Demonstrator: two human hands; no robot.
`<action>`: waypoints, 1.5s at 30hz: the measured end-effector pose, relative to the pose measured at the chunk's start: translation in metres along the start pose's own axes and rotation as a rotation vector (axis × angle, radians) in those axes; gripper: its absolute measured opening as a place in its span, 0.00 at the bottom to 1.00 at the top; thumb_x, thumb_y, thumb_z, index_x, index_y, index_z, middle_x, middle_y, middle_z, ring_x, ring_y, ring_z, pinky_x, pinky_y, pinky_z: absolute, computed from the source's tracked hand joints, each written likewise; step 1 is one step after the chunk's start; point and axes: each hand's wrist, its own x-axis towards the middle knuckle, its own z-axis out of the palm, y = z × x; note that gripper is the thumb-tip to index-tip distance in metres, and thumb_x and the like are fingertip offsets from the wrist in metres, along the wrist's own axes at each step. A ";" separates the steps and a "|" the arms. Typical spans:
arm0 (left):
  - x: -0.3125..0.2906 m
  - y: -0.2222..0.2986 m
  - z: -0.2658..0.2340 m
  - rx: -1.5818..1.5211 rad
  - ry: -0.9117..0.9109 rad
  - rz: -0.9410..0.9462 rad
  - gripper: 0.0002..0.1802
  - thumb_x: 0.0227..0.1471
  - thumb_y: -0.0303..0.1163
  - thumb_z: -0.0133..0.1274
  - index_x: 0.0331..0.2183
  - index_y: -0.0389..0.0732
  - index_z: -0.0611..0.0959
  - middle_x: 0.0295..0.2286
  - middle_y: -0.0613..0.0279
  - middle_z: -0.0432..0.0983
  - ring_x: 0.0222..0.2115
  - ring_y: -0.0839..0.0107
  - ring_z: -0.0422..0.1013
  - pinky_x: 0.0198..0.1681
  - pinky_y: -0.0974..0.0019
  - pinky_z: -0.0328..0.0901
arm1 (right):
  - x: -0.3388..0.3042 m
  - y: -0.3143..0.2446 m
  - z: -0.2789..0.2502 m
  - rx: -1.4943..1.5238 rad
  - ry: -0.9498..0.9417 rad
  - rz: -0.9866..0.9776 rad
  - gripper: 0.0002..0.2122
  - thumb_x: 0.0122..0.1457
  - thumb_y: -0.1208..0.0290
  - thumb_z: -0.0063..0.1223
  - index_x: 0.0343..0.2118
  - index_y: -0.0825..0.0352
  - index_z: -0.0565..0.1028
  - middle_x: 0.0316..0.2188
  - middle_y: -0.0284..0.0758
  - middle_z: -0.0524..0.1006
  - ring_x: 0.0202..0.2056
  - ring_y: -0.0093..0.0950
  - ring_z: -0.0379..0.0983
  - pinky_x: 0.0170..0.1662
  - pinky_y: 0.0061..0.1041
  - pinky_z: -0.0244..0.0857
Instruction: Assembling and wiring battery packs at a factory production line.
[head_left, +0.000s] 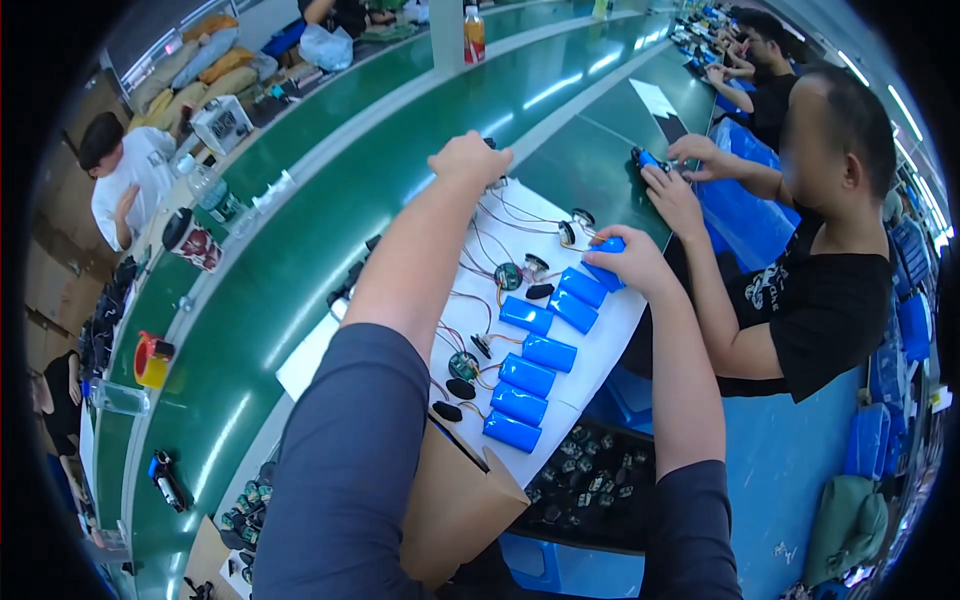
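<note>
My right hand [640,265] grips a blue-wrapped battery pack [604,258] at the far end of a row of similar battery packs [527,375] on white paper [541,215]. Stretched over the paper's far edge, my left hand [468,160] is closed at a small dark part [489,143], mostly hidden by the fingers. Thin wires run between the packs, green round circuit boards [508,275] and small dark round parts, perhaps speakers [567,233]. Black oval pieces [447,411] lie beside the nearer packs.
A cardboard box [455,500] stands before me, beside a black tray [590,480] of small parts. Left runs a green conveyor [235,370] with a blue-and-black device [166,481]. At right a co-worker [790,250] handles a similar device [650,160]. A tape roll [152,360] stands far left.
</note>
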 end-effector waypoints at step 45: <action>-0.120 -0.103 -0.008 -0.034 0.219 0.418 0.19 0.54 0.41 0.47 0.36 0.33 0.78 0.41 0.42 0.73 0.45 0.49 0.70 0.48 0.49 0.65 | 0.015 0.049 0.040 0.048 0.470 -0.201 0.12 0.59 0.65 0.54 0.37 0.70 0.79 0.33 0.38 0.80 0.36 0.25 0.75 0.43 0.24 0.68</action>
